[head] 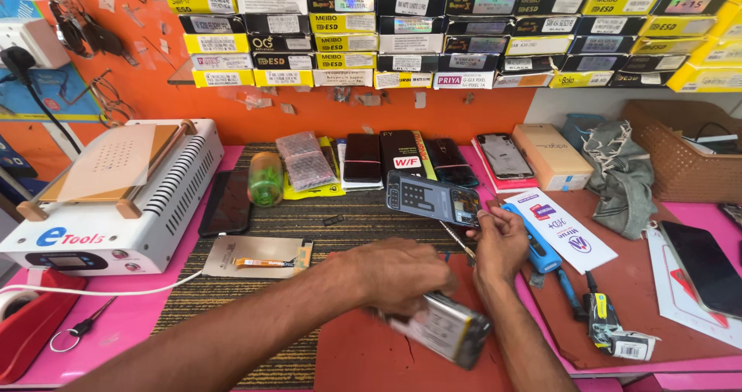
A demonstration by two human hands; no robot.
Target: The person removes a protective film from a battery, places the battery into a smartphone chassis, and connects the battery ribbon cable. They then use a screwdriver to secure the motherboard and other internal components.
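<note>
The opened phone (433, 197) sits tilted at the far edge of the red mat (363, 353), its back off and its insides showing, held at its right end by the right hand (501, 245). That hand is closed on the phone's corner and also pinches thin tweezers (457, 241), whose tip points left under the phone. The left hand (398, 276) is nearer the camera, well apart from the phone, and is clamped on a flat silver battery (448, 328), blurred by motion.

Just right of the right hand lies a blue screwdriver (541, 249), partly on a white leaflet (564, 230). Further right, a small yellow-and-black tool (607, 322) lies on the mat. Left of the phone, a loose screen panel (259, 257) with an orange flex cable lies on the striped mat (355, 222), with a dark phone (226, 202) and one green bottle (266, 179) beyond it. A white heating machine (108, 199) stands at the far left.

Behind the opened phone, about four dark phones or boxes lean in a row (402, 158). A grey cloth (622, 175) and one wicker basket (680, 152) are at the right. Stacked labelled boxes (433, 28) fill the wall.
</note>
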